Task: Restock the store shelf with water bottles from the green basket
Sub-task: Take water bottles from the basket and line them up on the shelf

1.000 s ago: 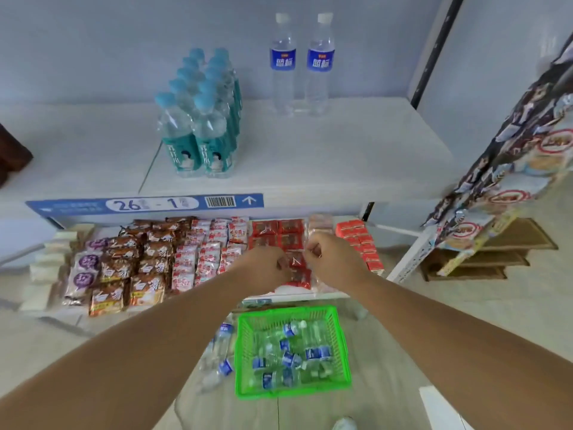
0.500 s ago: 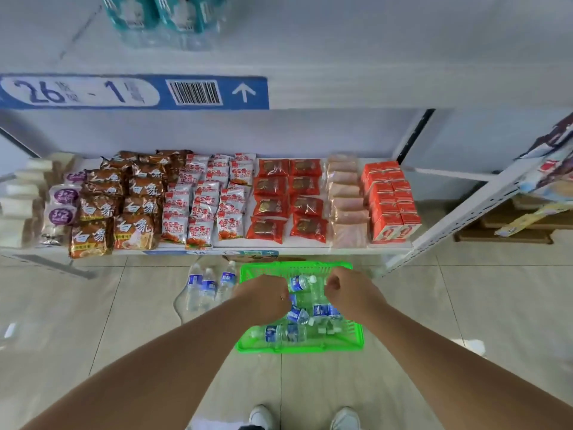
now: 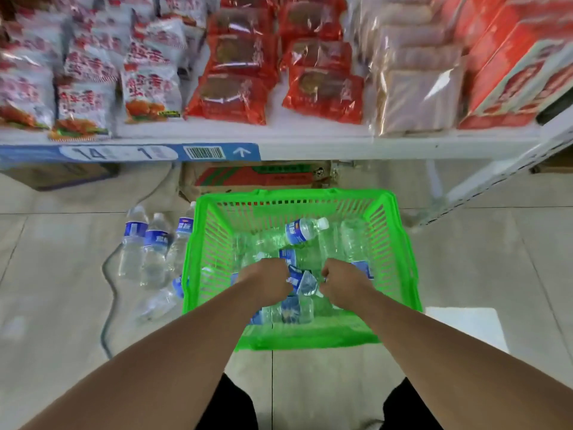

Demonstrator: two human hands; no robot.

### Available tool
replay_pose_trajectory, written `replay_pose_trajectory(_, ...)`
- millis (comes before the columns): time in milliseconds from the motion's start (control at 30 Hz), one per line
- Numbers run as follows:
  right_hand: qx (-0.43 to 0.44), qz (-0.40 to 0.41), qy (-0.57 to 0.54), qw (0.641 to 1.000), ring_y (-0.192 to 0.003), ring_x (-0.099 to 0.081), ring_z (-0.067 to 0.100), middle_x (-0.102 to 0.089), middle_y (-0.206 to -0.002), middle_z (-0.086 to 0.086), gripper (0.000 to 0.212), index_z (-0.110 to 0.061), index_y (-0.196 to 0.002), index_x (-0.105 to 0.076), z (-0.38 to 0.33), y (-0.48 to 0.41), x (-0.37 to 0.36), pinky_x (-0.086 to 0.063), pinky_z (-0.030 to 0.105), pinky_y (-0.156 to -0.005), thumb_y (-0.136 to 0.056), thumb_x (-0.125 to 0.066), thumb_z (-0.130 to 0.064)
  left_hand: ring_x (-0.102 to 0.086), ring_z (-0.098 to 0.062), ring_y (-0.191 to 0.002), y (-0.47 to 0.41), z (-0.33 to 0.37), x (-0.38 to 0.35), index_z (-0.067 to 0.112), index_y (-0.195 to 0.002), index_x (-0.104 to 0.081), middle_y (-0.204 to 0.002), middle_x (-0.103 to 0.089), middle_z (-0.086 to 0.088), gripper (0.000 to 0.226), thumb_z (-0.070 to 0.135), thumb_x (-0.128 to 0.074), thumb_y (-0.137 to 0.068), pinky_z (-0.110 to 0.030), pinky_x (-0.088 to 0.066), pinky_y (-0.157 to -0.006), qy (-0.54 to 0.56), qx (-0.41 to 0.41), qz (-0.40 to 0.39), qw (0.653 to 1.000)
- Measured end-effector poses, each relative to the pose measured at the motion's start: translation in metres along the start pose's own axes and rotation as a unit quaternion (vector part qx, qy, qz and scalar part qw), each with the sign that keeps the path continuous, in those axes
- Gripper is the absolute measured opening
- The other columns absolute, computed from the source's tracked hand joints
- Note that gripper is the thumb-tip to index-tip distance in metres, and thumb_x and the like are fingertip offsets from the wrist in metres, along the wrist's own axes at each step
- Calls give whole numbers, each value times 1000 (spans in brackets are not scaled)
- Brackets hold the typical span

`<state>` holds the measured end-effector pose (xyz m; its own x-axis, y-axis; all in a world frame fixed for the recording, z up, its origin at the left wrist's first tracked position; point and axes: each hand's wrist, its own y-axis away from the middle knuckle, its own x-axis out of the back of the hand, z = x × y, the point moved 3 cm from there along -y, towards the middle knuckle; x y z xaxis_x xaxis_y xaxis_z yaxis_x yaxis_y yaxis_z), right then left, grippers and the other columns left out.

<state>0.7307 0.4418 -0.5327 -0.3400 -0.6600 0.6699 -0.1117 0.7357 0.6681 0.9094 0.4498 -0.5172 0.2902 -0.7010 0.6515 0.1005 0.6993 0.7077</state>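
The green basket (image 3: 291,193) stands on the floor in front of the low shelf (image 3: 387,147) and holds several clear water bottles with blue labels (image 3: 305,231). Both my hands are down inside it among the bottles. My left hand (image 3: 269,282) has its fingers curled round a blue-labelled bottle (image 3: 291,276). My right hand (image 3: 344,283) is curled on a bottle lying beside it (image 3: 361,268); its fingertips are hidden. One more bottle (image 3: 305,283) lies between the two hands.
Several more water bottles (image 3: 145,243) stand and lie on the floor left of the basket, near a dark cable (image 3: 108,290). The low shelf is packed with snack packets (image 3: 229,97) and red boxes (image 3: 508,72). A cardboard box (image 3: 257,178) sits under it.
My view has dropped from the upper shelf to the floor. Both hands have gone down from in front of the snack shelf into the basket and now close on bottles.
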Motion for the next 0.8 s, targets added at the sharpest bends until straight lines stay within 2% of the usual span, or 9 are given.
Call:
replay_pose_trajectory(100,0,-21,15,1000,-109,-63,32,-65,-122,13,32,-11,-122,-55,18,-31,-37,-45,31,-78,-94,-62,-26,-66,-27,-106,-31,-7,-31,14,-115,-70,-123,-67,-6,31,34,-63,-91,-41,-57,-92,35,-14,-20,999)
replay_pose_trajectory(167,3,-40,16,999,-105,-62,32,-63,-123,13,35,-10,-126,-53,27,-43,-54,-43,30,-76,-95,-60,-24,-65,-27,-108,-43,-9,-41,9,-117,-70,-124,-65,-8,34,31,-66,-92,-40,-56,-93,59,-17,-24,998)
replay_pose_trajectory(300,17,-51,48,997,-102,-65,30,-63,-119,11,38,-14,-130,-49,29,-58,-76,-51,34,-80,-93,-59,-19,-64,-23,-99,-55,-24,-49,17,-122,-66,-123,-61,-3,39,34,-74,-88,-36,-56,-86,111,7,-13,994)
replay_pose_trajectory(433,13,-38,83,996,-87,-62,25,-65,-109,8,28,-13,-121,-52,25,-59,-84,-52,34,-75,-93,-54,-8,-67,-22,-87,-52,-40,-56,21,-129,-62,-122,-66,-5,44,30,-74,-88,-29,-51,-72,129,40,-24,991)
replay_pose_trajectory(500,34,-31,93,995,-90,-62,26,-65,-113,9,29,-12,-122,-51,24,-60,-84,-50,34,-73,-93,-56,-10,-70,-19,-80,-47,-48,-58,25,-130,-60,-116,-67,-3,47,31,-74,-85,-33,-59,-73,140,65,-21,988)
replay_pose_trajectory(567,67,-26,99,992,-103,-64,30,-63,-121,9,36,-11,-129,-47,17,-59,-77,-45,33,-74,-95,-57,-16,-73,-20,-79,-42,-57,-58,25,-134,-55,-109,-68,-3,56,30,-75,-82,-39,-64,-77,159,94,-12,983)
replay_pose_trajectory(633,92,-6,81,992,-106,-63,29,-63,-122,8,38,-13,-133,-45,7,-54,-65,-43,33,-76,-98,-57,-25,-72,-21,-82,-40,-64,-56,21,-141,-46,-106,-69,-6,68,30,-77,-81,-38,-62,-74,159,107,-2,981)
replay_pose_trajectory(700,120,36,49,991,-98,-62,25,-63,-114,9,34,-12,-128,-49,-5,-45,-47,-43,33,-75,-101,-55,-31,-71,-23,-85,-37,-62,-54,18,-144,-42,-108,-68,-9,75,30,-79,-81,-40,-62,-73,173,117,18,978)
replay_pose_trajectory(800,176,104,53,977,-92,-62,26,-57,-117,12,31,-8,-127,-52,-26,-27,-15,-50,36,-76,-102,-50,-27,-70,-30,-99,-25,-52,-50,19,-146,-39,-125,-64,-12,82,37,-79,-77,-47,-61,-84,183,111,52,975)
